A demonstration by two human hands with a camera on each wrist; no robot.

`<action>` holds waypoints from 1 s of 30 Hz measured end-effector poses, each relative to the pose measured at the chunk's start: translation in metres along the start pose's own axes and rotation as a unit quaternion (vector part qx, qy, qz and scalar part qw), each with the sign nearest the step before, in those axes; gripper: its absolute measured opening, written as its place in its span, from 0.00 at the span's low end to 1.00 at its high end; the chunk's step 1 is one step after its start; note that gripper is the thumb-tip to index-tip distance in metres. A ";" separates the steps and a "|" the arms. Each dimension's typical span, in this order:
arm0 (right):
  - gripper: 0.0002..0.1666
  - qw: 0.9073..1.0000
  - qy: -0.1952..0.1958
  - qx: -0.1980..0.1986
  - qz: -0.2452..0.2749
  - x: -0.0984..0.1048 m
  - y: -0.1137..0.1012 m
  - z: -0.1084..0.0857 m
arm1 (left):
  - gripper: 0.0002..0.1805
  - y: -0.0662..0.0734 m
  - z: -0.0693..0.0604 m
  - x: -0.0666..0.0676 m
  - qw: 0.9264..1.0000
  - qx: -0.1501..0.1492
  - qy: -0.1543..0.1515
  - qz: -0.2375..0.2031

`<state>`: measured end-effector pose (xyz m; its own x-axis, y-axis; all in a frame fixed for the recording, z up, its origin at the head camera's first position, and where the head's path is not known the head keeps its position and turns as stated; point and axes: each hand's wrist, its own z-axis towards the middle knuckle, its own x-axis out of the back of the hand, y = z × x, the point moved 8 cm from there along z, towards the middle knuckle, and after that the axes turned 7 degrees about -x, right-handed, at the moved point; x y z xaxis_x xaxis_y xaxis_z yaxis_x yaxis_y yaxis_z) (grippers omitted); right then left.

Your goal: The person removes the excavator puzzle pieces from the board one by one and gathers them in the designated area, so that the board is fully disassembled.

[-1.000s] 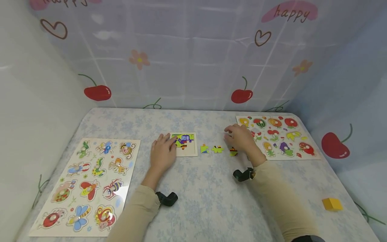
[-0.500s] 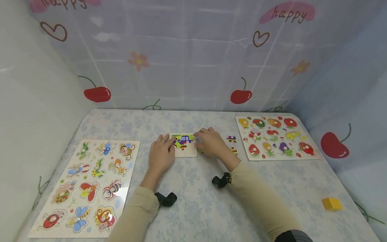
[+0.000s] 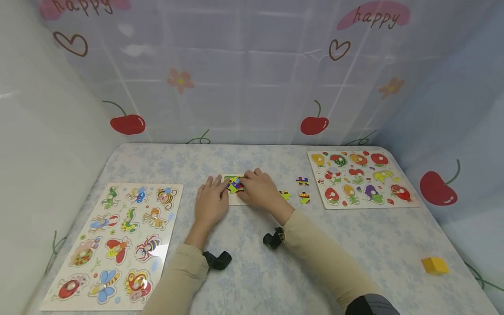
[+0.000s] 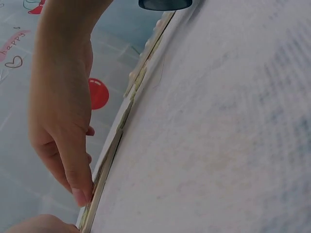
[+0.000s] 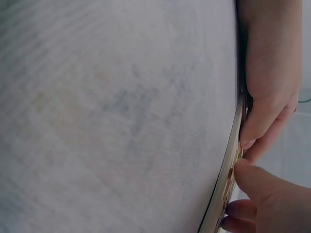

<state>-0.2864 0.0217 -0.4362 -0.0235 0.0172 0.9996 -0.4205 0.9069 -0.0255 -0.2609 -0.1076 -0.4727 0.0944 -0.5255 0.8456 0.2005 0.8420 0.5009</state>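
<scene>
A small framed puzzle with a colourful vehicle picture lies mid-table. My left hand rests at its left side, fingers extended, thumb on its edge. Over the right part my right hand bends down, fingertips on the picture; whether a piece is between them is hidden. In the right wrist view, the right hand has thumb and fingers apart along the board, opposite the left hand. The left wrist view shows the right thumb touching the board. Loose pieces lie to the right.
A large insect puzzle board lies on the left of the patterned table. At the back right is a fruit puzzle board. A yellow block sits near the right edge. A printed curtain hangs behind.
My right hand has moved left from the loose pieces to the small puzzle, uncovering the back piece and covering the leftmost one's place. The left hand has stayed almost still.
</scene>
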 end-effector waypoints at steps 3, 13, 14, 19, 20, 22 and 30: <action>0.30 1.000 -0.001 -0.001 -0.019 0.000 -0.002 0.001 | 0.24 0.000 0.000 0.000 1.000 0.002 0.003 -0.004; 0.21 0.994 0.027 0.022 -0.100 0.006 -0.014 0.000 | 0.23 -0.001 0.000 0.000 1.000 0.001 0.009 -0.002; 0.20 0.994 0.025 0.023 -0.101 0.006 -0.015 0.000 | 0.23 0.000 0.000 0.000 1.000 0.000 0.010 -0.002; 0.18 0.995 0.013 0.025 -0.095 0.006 -0.017 0.002 | 0.23 0.000 -0.001 0.000 1.000 0.001 0.007 -0.005; 0.18 0.995 0.010 0.026 -0.097 0.006 -0.017 0.002 | 0.23 0.000 -0.001 0.000 1.000 0.001 0.007 -0.005; 0.18 0.995 0.002 0.028 -0.099 0.004 -0.018 0.004 | 0.23 0.000 -0.001 0.000 1.000 0.001 0.006 -0.005; 0.23 0.995 -0.036 0.038 -0.080 -0.002 -0.021 0.012 | 0.24 0.001 -0.002 0.002 1.000 0.000 0.008 -0.002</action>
<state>-0.2879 -0.0026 -0.4375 -0.0139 -0.1582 0.9873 -0.4922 0.8606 0.1310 -0.2591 -0.1079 -0.4711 0.1084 -0.5308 0.8405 0.2006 0.8398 0.5045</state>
